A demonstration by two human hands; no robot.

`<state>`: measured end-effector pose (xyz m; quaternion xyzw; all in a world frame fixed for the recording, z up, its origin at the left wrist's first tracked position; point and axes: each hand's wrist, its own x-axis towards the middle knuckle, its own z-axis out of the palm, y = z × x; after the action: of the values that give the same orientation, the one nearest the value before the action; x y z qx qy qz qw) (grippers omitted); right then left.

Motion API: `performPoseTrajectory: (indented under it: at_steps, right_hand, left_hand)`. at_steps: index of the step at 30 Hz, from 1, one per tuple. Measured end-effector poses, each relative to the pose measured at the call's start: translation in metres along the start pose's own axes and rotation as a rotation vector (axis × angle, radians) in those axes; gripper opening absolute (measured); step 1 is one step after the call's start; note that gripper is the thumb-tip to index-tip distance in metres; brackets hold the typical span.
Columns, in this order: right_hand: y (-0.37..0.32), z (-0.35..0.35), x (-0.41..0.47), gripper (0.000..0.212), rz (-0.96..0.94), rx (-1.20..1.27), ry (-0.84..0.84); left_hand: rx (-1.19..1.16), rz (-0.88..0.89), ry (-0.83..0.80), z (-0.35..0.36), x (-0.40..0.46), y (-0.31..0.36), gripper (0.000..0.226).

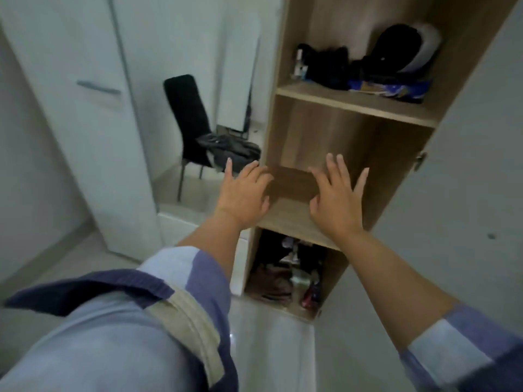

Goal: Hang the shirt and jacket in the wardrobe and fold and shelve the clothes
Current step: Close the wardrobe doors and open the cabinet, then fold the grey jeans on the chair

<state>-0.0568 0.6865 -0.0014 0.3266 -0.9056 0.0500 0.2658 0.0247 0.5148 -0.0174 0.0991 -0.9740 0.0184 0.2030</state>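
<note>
A flat brown folded garment (291, 183) lies on the middle shelf (285, 222) of the open wooden wardrobe. My left hand (244, 193) is at its left edge and my right hand (336, 196) at its right edge. Both hands have their fingers spread and fairly straight, and they touch the garment's sides. More dark clothes (229, 151) are heaped on the seat of a black chair (186, 114) to the left of the wardrobe.
The upper shelf (353, 104) carries dark items, a black-and-white cap and a blue patterned packet. The bottom compartment (285, 275) is stuffed with mixed clothes. The open white wardrobe door (467, 193) stands at the right, and closed white cupboard doors (93, 108) stand at the left.
</note>
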Motion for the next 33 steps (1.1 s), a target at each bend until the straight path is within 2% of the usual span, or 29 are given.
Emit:
performPoseTrajectory:
  at_steps: [6, 14, 23, 33]
  right_hand:
    - [-0.148, 0.016, -0.006, 0.056, -0.3, 0.27, -0.135]
    - [-0.348, 0.001, -0.073, 0.056, -0.667, 0.425, -0.301]
    - [-0.516, -0.031, -0.166, 0.055, -1.001, 0.538, -0.404]
    - [-0.661, 0.019, -0.223, 0.053, -1.293, 0.427, -0.618]
  left_hand:
    - [0.135, -0.459, -0.088, -0.036, -0.156, -0.114, 0.052]
    - [0.258, -0.935, -0.175, -0.096, -0.362, -0.186, 0.051]
    - [0.242, -1.345, -0.198, -0.133, -0.551, -0.227, 0.057]
    - [0.105, -1.655, -0.284, -0.106, -0.672, -0.286, 0.06]
